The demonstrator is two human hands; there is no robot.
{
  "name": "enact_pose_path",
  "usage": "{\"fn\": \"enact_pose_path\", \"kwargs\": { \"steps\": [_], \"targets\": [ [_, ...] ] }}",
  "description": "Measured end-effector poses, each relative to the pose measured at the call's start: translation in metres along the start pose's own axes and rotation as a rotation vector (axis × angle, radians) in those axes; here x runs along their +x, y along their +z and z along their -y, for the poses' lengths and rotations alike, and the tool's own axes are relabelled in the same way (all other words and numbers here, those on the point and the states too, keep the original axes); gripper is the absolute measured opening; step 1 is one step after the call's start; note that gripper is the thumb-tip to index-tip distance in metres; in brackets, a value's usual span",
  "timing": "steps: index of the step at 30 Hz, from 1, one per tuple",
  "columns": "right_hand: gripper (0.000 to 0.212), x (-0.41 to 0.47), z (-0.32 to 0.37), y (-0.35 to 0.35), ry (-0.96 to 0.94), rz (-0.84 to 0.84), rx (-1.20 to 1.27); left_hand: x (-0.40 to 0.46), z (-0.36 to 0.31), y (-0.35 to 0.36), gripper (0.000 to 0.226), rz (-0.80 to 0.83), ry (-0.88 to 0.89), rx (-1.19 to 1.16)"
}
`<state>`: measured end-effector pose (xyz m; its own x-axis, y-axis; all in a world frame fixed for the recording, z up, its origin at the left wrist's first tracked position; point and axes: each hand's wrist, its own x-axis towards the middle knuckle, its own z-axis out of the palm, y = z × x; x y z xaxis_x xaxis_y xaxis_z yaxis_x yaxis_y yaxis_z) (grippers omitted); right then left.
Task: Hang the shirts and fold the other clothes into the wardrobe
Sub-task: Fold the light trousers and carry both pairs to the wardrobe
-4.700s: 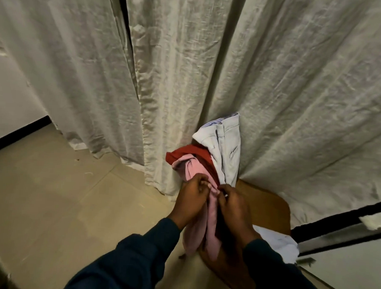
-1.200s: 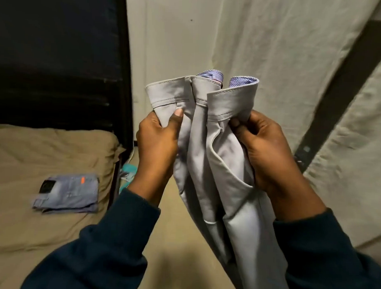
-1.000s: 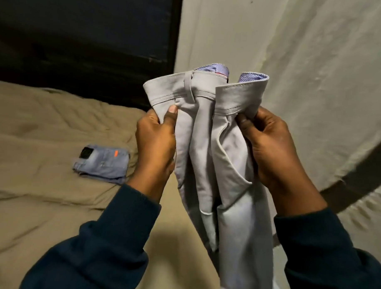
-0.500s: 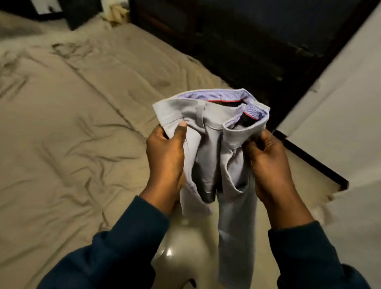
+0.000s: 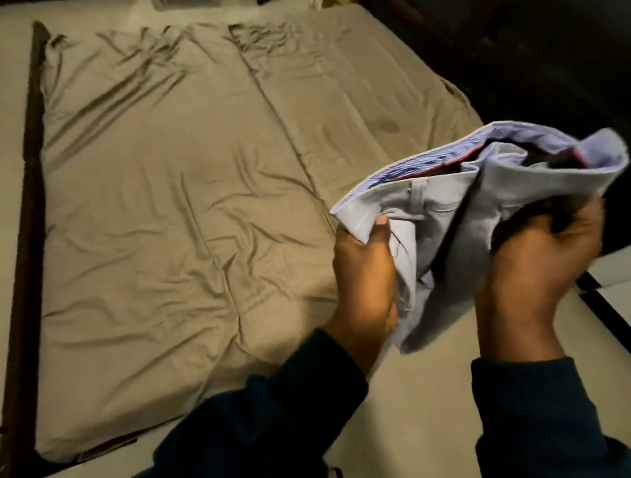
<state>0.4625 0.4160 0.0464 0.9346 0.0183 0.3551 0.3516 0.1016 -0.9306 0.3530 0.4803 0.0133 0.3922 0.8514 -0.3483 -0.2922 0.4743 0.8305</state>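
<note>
Grey trousers [image 5: 447,222] now swung over the bed [image 5: 186,205] (waistband gaping), my left hand [image 5: 364,276] and right hand [image 5: 542,268] both gripping them.

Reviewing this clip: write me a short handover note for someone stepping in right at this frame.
Left hand: grips the waistband corner of the grey trousers, thumb on top.
Right hand: fingers curled into the bunched waistband on the other side.
Trousers are held in the air beside the bed, unfolded, legs hanging between the hands, striped lining showing.
Done: trousers picked up and carried to the bed.
Left: lay them flat on the sheet, fold them, put them in the wardrobe, which is not in view. No other clothes show here.
</note>
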Motion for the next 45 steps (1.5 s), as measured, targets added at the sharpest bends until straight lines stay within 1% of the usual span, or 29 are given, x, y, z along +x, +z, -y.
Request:
{"fn": "enact_pose_path", "kwargs": {
  "steps": [2, 4, 7, 9, 10, 11, 13, 14, 15, 16, 17, 18, 19, 20, 23, 26, 29, 31, 36, 39, 42, 45],
  "targets": [
    [0.033, 0.009, 0.005, 0.049, -0.118, -0.019, 0.06, 0.019, -0.014, -0.005, 0.046, -0.008, -0.004, -0.153],
    [0.028, 0.006, 0.004, 0.111, -0.201, 0.072, 0.045, 0.045, -0.034, -0.023, 0.038, -0.05, 0.031, -0.26],
    [0.022, -0.034, -0.022, 0.226, -0.265, 0.379, -0.049, 0.103, -0.059, -0.095, 0.027, -0.189, 0.111, -0.342],
    [0.026, -0.094, -0.048, 0.298, -0.26, 0.606, -0.065, 0.14, -0.07, -0.168, 0.023, -0.366, 0.2, -0.326],
    [0.022, -0.132, -0.063, 0.328, -0.281, 0.743, -0.089, 0.155, -0.071, -0.209, 0.022, -0.48, 0.214, -0.302],
    [0.023, -0.174, -0.081, 0.351, -0.315, 0.892, -0.137, 0.17, -0.064, -0.257, 0.021, -0.621, 0.18, -0.275],
    [0.039, -0.263, -0.119, 0.377, -0.357, 1.157, -0.25, 0.185, -0.038, -0.357, 0.024, -0.891, 0.024, -0.198],
    [0.046, -0.303, -0.138, 0.378, -0.339, 1.252, -0.285, 0.187, -0.017, -0.401, 0.038, -1.002, -0.097, -0.143],
    [0.047, -0.337, -0.154, 0.371, -0.283, 1.322, -0.299, 0.187, 0.007, -0.439, 0.054, -1.075, -0.226, -0.076],
    [0.044, -0.365, -0.17, 0.358, -0.201, 1.374, -0.314, 0.187, 0.032, -0.469, 0.06, -1.092, -0.333, -0.01],
    [0.041, -0.387, -0.184, 0.341, -0.125, 1.419, -0.338, 0.184, 0.049, -0.487, 0.053, -1.079, -0.428, 0.028],
    [0.037, -0.403, -0.2, 0.323, -0.056, 1.46, -0.378, 0.183, 0.057, -0.494, 0.034, -1.043, -0.48, 0.032],
    [0.034, -0.413, -0.215, 0.303, -0.017, 1.488, -0.424, 0.184, 0.064, -0.493, 0.015, -0.998, -0.501, 0.02],
    [0.033, -0.417, -0.233, 0.285, 0.01, 1.497, -0.46, 0.189, 0.072, -0.492, 0.006, -0.959, -0.492, 0.007],
    [0.029, -0.411, -0.284, 0.25, 0.082, 1.479, -0.632, 0.211, 0.099, -0.488, 0.009, -0.854, -0.499, 0.021],
    [0.023, -0.393, -0.32, 0.233, 0.123, 1.478, -0.834, 0.23, 0.124, -0.486, 0.016, -0.763, -0.55, 0.069],
    [0.023, -0.371, -0.344, 0.222, 0.232, 1.441, -0.952, 0.244, 0.143, -0.485, 0.029, -0.655, -0.59, 0.271],
    [0.023, -0.355, -0.356, 0.212, 0.279, 1.404, -1.019, 0.246, 0.151, -0.49, 0.034, -0.624, -0.603, 0.378],
    [0.022, -0.314, -0.361, 0.167, 0.376, 1.293, -1.204, 0.241, 0.159, -0.517, 0.037, -0.604, -0.577, 0.499],
    [0.021, -0.299, -0.356, 0.148, 0.413, 1.267, -1.266, 0.24, 0.159, -0.53, 0.038, -0.593, -0.561, 0.629],
    [0.021, -0.291, -0.353, 0.144, 0.416, 1.24, -1.292, 0.242, 0.154, -0.517, 0.044, -0.514, -0.536, 0.723],
    [0.023, -0.288, -0.357, 0.149, 0.42, 1.242, -1.274, 0.24, 0.158, -0.496, 0.036, -0.427, -0.518, 0.667]
  ]
}}
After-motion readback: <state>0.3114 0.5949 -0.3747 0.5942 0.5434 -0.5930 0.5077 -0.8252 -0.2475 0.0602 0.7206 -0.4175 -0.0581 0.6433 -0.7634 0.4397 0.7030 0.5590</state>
